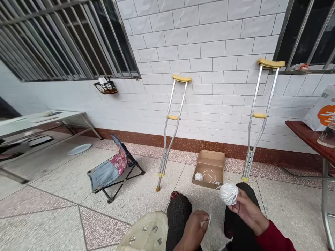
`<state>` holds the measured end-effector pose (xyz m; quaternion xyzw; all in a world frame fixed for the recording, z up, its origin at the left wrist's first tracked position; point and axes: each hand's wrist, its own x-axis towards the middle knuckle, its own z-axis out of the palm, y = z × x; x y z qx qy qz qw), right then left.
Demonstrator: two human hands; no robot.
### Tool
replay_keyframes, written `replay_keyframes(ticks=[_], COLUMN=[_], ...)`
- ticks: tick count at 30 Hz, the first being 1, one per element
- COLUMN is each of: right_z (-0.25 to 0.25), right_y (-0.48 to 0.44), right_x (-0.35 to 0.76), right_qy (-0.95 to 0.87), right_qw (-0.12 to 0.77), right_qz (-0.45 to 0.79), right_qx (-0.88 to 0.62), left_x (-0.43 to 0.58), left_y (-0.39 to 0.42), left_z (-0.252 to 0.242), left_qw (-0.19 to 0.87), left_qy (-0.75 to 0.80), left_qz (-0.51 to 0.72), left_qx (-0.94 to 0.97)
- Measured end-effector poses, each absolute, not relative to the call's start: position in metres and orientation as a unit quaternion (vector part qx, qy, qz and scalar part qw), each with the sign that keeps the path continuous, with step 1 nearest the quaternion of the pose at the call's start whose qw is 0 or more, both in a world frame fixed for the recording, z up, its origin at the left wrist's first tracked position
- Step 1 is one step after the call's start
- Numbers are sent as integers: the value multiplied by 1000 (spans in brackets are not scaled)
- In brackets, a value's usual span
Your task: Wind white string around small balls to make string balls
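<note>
A ball of white yarn (pixel 228 194) rests in the fingers of my right hand (pixel 251 213), above my right knee. My left hand (pixel 194 228) is closed near my left knee, pinching a short piece of white yarn strand (pixel 209 220) between thumb and fingers. Beyond my knees, an open cardboard box (pixel 208 185) stands on the floor against the wall. Inside it lie a smaller white yarn ball (pixel 198 176) and a loose looped strand (pixel 210 172). Whether the strand in my left hand joins the held ball cannot be made out.
Two crutches, a left one (pixel 172 118) and a right one (pixel 259 115), lean on the tiled wall. A folding chair (pixel 104 176) stands to the left, with a pale plastic stool (pixel 146 233) close by me. A red-topped table (pixel 300 134) is at right, a low table (pixel 68 115) far left.
</note>
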<state>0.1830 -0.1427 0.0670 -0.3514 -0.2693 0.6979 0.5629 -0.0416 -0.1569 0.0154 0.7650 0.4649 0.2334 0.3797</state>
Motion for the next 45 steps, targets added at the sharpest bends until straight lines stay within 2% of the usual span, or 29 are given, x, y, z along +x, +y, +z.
replay_keyframes(ticks=[3,6,11,13,18,20,22,24,26,31,38,42,45], right_z=[81,106,147,156,153,144,135,127,123,127,116,61,16], right_y=[-150,-151,-150,-147,-128,-120,-116,-116,-119,-125,-106,-90,-104], right_x=[194,211,226,223,202,193,184,177,171,175,188,174,156], right_qy=[-206,-199,-237,-238,-304,-343,-368,-378,-382,-376,-395,-426,-481], right_qw=[591,615,632,631,568,522,473,430,409,436,481,503,463], right_qz=[713,702,680,680,696,713,737,759,772,761,684,549,546], right_qx=[-318,-298,-286,-286,-317,-319,-313,-308,-302,-298,-380,-514,-506], left_x=[-64,-82,-85,-78,-76,-76,-68,-49,-25,4,-26,-31,-34], left_y=[-145,-131,-107,-100,-73,-62,-58,-64,-77,-109,-138,-152,-143], left_z=[14,22,30,26,32,49,70,88,96,71,21,33,59], left_qw=[272,238,386,407,349,313,301,380,480,613,524,410,272], left_qy=[496,528,541,544,611,626,573,449,349,291,399,408,400], left_qz=[180,195,226,216,219,253,333,394,397,361,253,194,195], left_qx=[805,792,712,701,676,668,686,706,700,640,708,793,853])
